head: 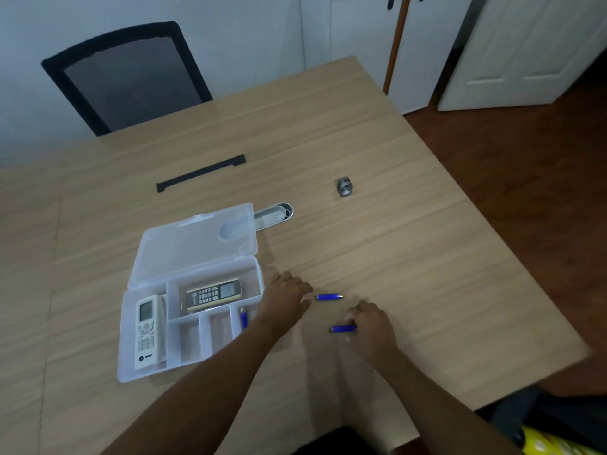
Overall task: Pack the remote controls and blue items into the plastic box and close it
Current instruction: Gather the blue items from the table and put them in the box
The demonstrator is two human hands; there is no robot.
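The clear plastic box (pixel 148 372) lies open on the table, its lid (pixel 193 244) flat behind it. A white remote (pixel 146 331) fills its left compartment. A dark remote (pixel 213 294) lies in the upper one. One blue item (pixel 243 318) stands in a small right compartment. My left hand (pixel 285 298) hovers beside the box's right edge, fingers apart, holding nothing. Just right of its fingertips a second blue item (pixel 328 297) lies on the table. My right hand (pixel 371 325) pinches the end of a third blue item (pixel 341 329) on the table.
A small metal ring-shaped part (pixel 345 186) sits further back on the table (pixel 410 257). A black strip (pixel 201 173) and an oval cable grommet (pixel 274 214) lie behind the box. A mesh office chair (pixel 128 77) stands at the far edge. The table's right edge drops to dark floor.
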